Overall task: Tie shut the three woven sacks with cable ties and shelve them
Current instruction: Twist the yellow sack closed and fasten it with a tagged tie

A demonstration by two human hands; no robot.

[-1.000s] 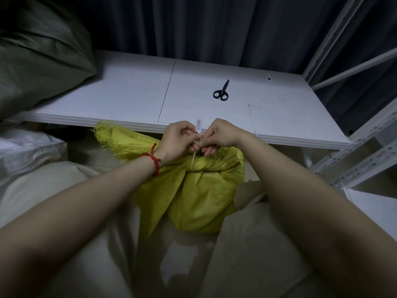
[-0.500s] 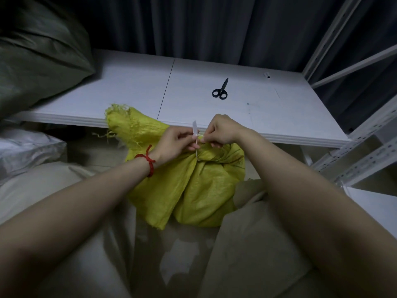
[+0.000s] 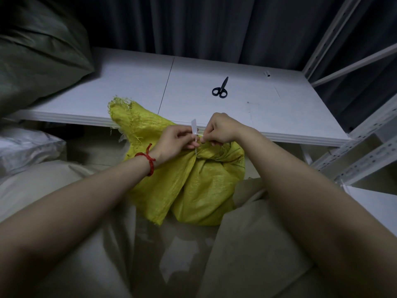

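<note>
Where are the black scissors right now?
Head view: the black scissors lie on the white shelf board, just right of its centre seam, beyond the yellow woven sack.

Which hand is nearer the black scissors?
Right. The right hand is straight in front of the scissors at the shelf edge; the left hand lies further left, over the yellow sack.

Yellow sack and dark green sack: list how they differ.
Colour: the yellow sack is bright; the green sack is dark olive. Place: the yellow sack sits below the shelf's front edge; the green sack rests on the shelf at the left. Handling: the left hand and right hand pinch a white cable tie at the yellow sack's gathered neck; no hand touches the green sack. Both look stuffed.
</note>
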